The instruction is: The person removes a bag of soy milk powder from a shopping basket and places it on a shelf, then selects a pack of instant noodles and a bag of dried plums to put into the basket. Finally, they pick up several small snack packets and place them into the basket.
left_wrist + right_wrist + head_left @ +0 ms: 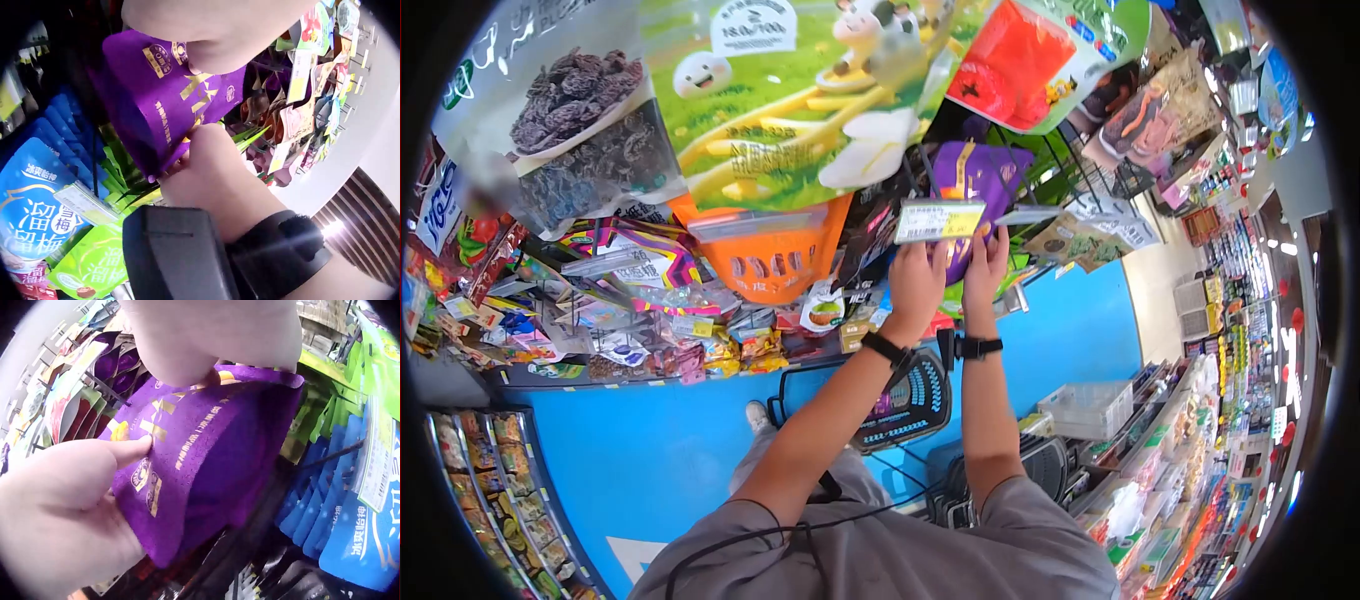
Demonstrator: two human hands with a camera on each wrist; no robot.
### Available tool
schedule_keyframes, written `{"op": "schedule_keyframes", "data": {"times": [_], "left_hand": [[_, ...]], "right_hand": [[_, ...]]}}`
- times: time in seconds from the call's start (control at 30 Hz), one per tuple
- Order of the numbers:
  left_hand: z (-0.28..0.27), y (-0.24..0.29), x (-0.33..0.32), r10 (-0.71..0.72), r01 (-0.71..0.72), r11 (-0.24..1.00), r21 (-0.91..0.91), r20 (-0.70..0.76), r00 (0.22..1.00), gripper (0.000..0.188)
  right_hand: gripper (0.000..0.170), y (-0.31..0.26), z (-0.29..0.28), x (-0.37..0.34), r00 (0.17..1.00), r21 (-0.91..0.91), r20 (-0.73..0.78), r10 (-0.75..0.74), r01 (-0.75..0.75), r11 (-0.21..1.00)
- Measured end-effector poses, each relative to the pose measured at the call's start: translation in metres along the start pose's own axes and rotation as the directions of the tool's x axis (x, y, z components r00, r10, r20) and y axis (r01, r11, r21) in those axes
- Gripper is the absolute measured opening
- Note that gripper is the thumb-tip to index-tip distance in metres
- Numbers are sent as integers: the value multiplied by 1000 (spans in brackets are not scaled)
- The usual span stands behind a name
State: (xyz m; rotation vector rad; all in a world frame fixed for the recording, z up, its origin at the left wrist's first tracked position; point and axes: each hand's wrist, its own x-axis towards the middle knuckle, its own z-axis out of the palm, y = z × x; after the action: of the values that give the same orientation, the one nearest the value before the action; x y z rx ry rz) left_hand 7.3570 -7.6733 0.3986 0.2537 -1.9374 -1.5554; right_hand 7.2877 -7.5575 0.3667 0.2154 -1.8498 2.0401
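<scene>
Both hands hold a purple snack pouch [1007, 172] with gold lettering among the hanging packs. My left hand [917, 287] grips one side of it; in the right wrist view the left thumb [134, 450] lies across the pouch's front [172, 515] and the other fingers go behind. From the opposite side my right hand [985, 272] grips it, its thumb on the printed face in the left wrist view. A price tag [940, 222] on a hook end hangs in front of the pouch in the head view, covering part of it.
Blue pouches [39, 200] and green pouches [94, 259] hang beside the purple one. Large snack bags [800, 110] hang close overhead on metal hooks. A dark shopping basket [910, 400] stands on the blue floor [650, 440] below. More stocked shelves [1170, 470] line the right.
</scene>
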Motion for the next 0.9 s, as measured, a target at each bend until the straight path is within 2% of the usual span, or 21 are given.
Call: {"op": "schedule_keyframes", "data": {"times": [0.07,0.1,0.2,0.27,0.33,0.37,0.4,0.47,0.53,0.57,0.6,0.67,0.73,0.83,0.9], "left_hand": [[10,-12,5,58,-56,996,66,-38,998,28],[15,-16,8,48,-47,999,21,-56,997,27],[18,-20,14,131,-121,985,122,-79,988,29],[17,-16,17,122,-111,983,149,-70,990,30],[14,-12,17,108,-104,984,147,-23,994,31],[11,-8,14,106,-101,983,153,-24,994,32],[8,-5,10,105,-100,982,161,-24,994,33],[0,9,1,109,-111,990,82,24,994,35],[-1,4,-8,167,-167,985,39,2,986,37],[-4,1,-14,232,-232,972,41,-9,973,40],[-11,6,-21,201,-203,976,81,34,979,44],[-20,3,-29,364,-363,915,177,30,931,47],[-26,10,-32,362,-371,915,160,83,928,49],[-22,9,-29,400,-427,895,129,190,897,49],[-15,5,-26,378,-411,903,122,227,898,51]], "right_hand": [[43,8,5,9,1000,13,-12,18,-18,1000],[43,15,4,15,1000,4,-4,21,-21,1000],[39,34,8,32,999,46,34,2,-4,999],[38,32,11,37,997,-61,12,82,-81,995],[37,39,14,40,999,-111,-22,25,-28,993],[35,43,15,40,1000,-66,-27,-6,4,998],[39,30,17,31,1000,-17,-16,-16,15,1000],[47,-21,26,2,999,-71,0,46,-46,996],[56,-22,24,-11,964,-185,118,-238,257,949],[61,-21,26,-19,964,-82,172,-203,220,972],[68,-23,26,-23,928,-258,230,-294,350,901],[74,-38,34,-28,939,-345,222,-263,328,879],[76,-26,39,-24,938,-519,154,-311,344,782],[77,-12,46,-16,932,-554,97,-350,343,759],[77,-9,54,-13,930,-583,38,-366,318,747]]}}
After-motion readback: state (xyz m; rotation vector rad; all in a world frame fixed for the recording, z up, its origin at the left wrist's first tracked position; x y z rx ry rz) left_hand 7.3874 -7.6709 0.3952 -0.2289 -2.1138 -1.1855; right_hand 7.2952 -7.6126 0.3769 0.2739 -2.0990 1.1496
